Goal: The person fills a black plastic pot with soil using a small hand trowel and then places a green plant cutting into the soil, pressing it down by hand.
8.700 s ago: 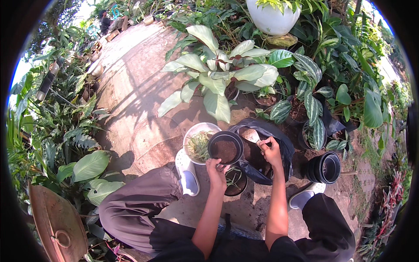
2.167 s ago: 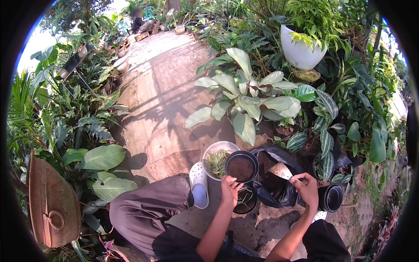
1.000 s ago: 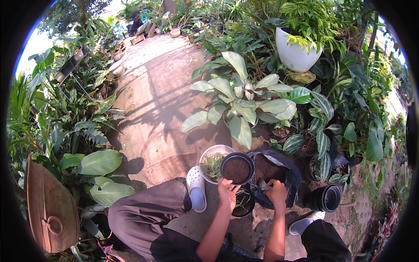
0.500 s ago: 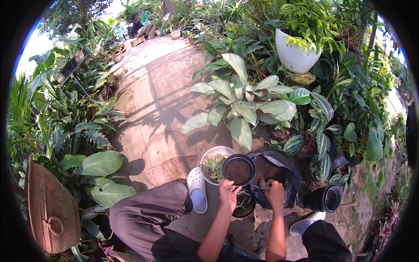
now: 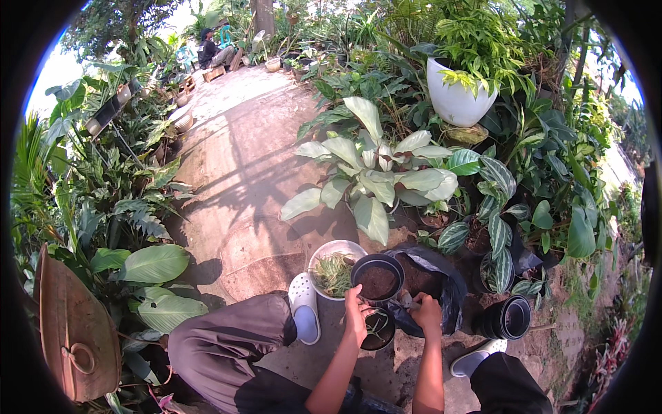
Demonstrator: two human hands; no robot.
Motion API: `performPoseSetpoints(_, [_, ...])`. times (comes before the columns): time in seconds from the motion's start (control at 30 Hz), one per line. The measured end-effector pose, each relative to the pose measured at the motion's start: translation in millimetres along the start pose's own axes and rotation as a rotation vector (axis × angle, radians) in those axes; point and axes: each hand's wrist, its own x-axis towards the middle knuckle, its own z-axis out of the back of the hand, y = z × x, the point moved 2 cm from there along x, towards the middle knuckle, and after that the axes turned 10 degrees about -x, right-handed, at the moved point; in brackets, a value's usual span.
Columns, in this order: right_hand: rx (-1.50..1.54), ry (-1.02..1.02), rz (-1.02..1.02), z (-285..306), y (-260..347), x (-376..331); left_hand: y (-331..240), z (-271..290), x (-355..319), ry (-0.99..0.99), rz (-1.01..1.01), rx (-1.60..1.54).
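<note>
My left hand grips the near left rim of a round black plant pot, tilted a little and part filled with dark soil. To its right, my right hand is closed round a small greyish tool, perhaps a trowel; fingers partly cover it. This tool is at the near edge of a black plastic bag of dark soil. Below the held pot stands another black pot with thin green stems, partly hidden by my left hand. A white basin of cut green leaves sits at the left.
Stacked black pots stand right of the bag. A pale-leaved plant spreads beyond it. My clog-shod feet flank the work. A rusty metal lid-like disc leans at far left. Another person sits far down the path.
My right hand with the greyish tool has come slightly left, nearer the held pot. My left hand still grips the pot. The whole view has shifted a little.
</note>
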Motion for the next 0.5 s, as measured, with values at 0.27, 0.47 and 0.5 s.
performPoseSetpoints(0.27, [-0.023,0.046,0.046,6.3,-3.9,-1.3,-4.2,5.0,5.0,-0.070,-0.035,0.085])
performPoseSetpoints(0.47, [0.007,0.088,0.174,22.1,-12.1,3.9,-5.7,-0.3,1.5,-0.022,-0.019,0.062])
performPoseSetpoints(0.5, [0.006,0.091,0.205,24.3,-16.8,6.3,-6.1,-6.7,-1.9,-0.018,-0.025,0.072])
